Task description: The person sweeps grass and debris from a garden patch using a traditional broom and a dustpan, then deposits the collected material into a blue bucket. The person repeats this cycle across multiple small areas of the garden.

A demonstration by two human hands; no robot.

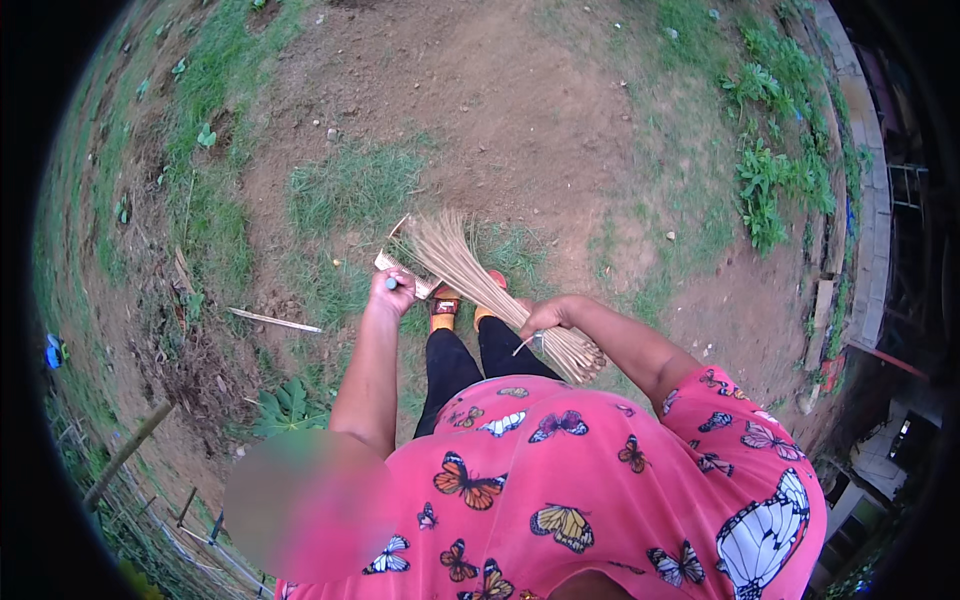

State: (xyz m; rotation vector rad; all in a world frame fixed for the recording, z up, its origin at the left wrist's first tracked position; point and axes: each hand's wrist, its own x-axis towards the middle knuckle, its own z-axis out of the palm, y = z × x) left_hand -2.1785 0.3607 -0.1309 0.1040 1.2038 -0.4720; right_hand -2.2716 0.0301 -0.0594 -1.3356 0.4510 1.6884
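Observation:
My left hand [394, 291] is closed around the bluish-grey handle end [391, 283] of a tool. Beside that hand, towards my feet, shows a pale toothed strip like a comb or rake head [405, 271]; how it joins the handle is hidden by the hand. My right hand [546, 315] grips a bundle of thin, stiff straw-coloured stalks, a stick broom [480, 277], near its bound end. The broom's loose tips fan out up and to the left, close to the toothed strip, and its thick butt end points towards my body.
Bare soil [480, 112] with grass patches [352, 187] lies ahead. A pale stick [275, 321] lies on the ground at left, near a heap of dry plant matter [199, 375]. Leafy plants [772, 180] and a block edging [870, 187] border the right; a wooden post [127, 454] leans at lower left.

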